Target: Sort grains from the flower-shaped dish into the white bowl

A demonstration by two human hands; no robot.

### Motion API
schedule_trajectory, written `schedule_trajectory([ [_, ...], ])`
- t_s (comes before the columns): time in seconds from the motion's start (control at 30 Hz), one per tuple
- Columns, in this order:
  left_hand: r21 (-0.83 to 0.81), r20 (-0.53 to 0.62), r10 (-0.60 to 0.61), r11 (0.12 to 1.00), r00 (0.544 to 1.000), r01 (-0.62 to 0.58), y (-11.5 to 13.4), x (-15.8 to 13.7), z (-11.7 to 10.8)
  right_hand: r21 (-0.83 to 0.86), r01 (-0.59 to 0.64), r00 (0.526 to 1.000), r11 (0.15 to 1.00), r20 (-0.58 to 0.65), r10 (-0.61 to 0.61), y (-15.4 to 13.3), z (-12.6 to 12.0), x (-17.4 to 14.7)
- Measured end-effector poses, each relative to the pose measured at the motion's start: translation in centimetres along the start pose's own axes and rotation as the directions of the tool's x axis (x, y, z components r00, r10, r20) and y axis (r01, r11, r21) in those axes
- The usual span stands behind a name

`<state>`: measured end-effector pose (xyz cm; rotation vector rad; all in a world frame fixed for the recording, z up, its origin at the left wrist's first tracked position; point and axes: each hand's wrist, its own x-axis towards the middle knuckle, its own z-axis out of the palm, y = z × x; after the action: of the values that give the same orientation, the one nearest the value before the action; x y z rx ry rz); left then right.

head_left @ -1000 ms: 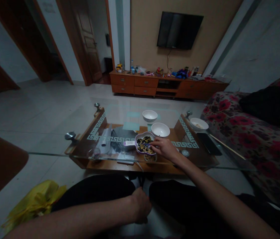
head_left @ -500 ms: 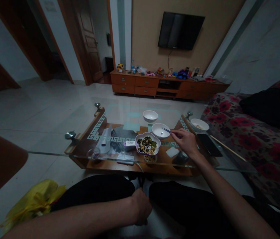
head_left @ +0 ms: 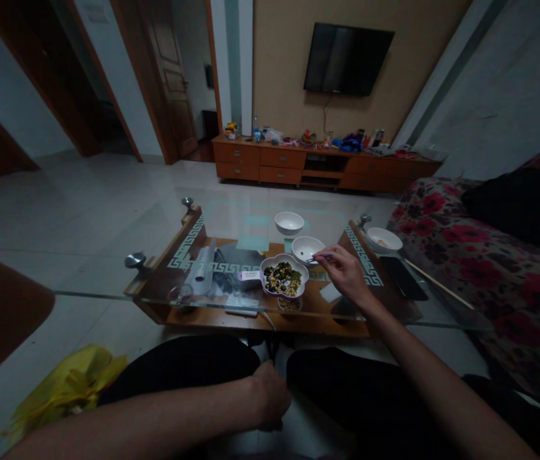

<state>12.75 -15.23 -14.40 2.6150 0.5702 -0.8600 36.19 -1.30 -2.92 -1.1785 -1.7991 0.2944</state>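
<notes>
A: Where is the thin tool?
B: The tweezers (head_left: pixel 318 258) sit pinched in the fingers (head_left: pixel 334 259) of the right hand (head_left: pixel 346 271), tips over the near white bowl (head_left: pixel 306 249) at the middle of the glass bench (head_left: pixel 164 281).

A: And beside it?
B: The purple-rimmed dish of mixed beans (head_left: pixel 283 280) stands just beside that bowl, toward the near edge. A second white bowl (head_left: pixel 289 222) sits farther back, a third (head_left: pixel 383 240) near the far right corner.

A: The other hand?
B: The left hand (head_left: pixel 272 396) rests between the knees, fingers curled in, nothing visible in them.
</notes>
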Motion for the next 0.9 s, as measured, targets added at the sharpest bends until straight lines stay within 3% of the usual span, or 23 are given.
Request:
schedule_trajectory([
  [0.07,0.011,0.035,-0.007,1.000,0.999,0.007,0.1,-0.2,-0.2,0.025,-0.040,0.999,0.999,0.028,0.040,0.2,0.0,-0.1],
  [0.17,0.027,0.071,-0.018,1.000,0.997,0.016,0.3,-0.8,-1.0,-0.028,-0.087,0.982,0.996,0.168,0.091,0.9,0.4,-0.3],
  [0.27,0.038,0.084,-0.015,0.999,0.996,0.012,0.4,-1.5,-1.7,-0.156,-0.032,0.955,0.987,0.288,0.076,1.7,0.8,-0.5],
  [0.37,0.050,0.112,-0.019,0.999,0.994,0.013,0.5,-1.9,-2.3,-0.219,0.040,0.944,0.975,0.327,0.035,1.7,0.8,-0.5],
  [0.5,0.065,0.131,-0.027,0.998,0.991,0.018,0.7,-2.1,-2.9,-0.161,0.046,0.964,0.986,0.267,-0.002,0.6,1.2,-0.7],
  [0.73,0.061,0.119,-0.030,0.998,0.992,0.023,0.6,-1.9,-2.6,0.009,-0.147,0.982,0.989,0.118,0.145,0.0,4.3,-1.4],
  [0.9,0.084,0.132,-0.029,0.996,0.991,0.018,0.5,-1.8,-2.4,0.001,-0.193,0.978,0.981,0.081,0.192,0.6,5.8,-2.0],
])
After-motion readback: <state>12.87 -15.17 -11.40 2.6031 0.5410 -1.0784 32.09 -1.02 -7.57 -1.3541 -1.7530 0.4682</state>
